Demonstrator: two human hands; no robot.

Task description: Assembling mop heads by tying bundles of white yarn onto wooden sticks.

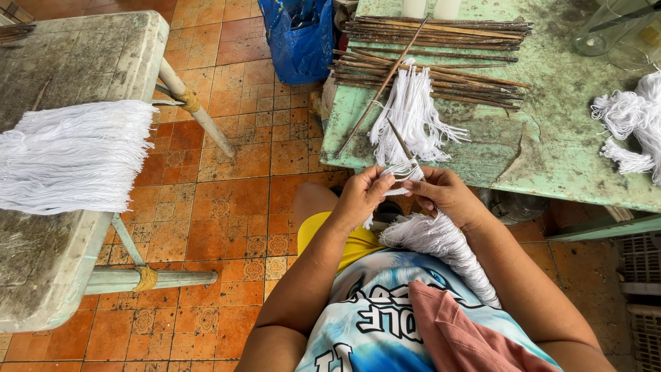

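My left hand (363,195) and my right hand (441,193) meet above my lap, both pinching a bundle of white string (434,238) that is wrapped around the lower end of a thin brown stick (399,140). The stick points up and away from my fingers. The bundle's loose strands hang down over my right forearm and my shirt. Just beyond my hands, a second white string bundle tied on a stick (411,114) lies on the green table (551,138).
A stack of brown sticks (441,48) lies at the back of the green table, with more white string (633,124) on its right. A grey table (48,262) on the left carries a wide heap of white string (72,157). A blue bag (299,34) stands on the orange tiled floor.
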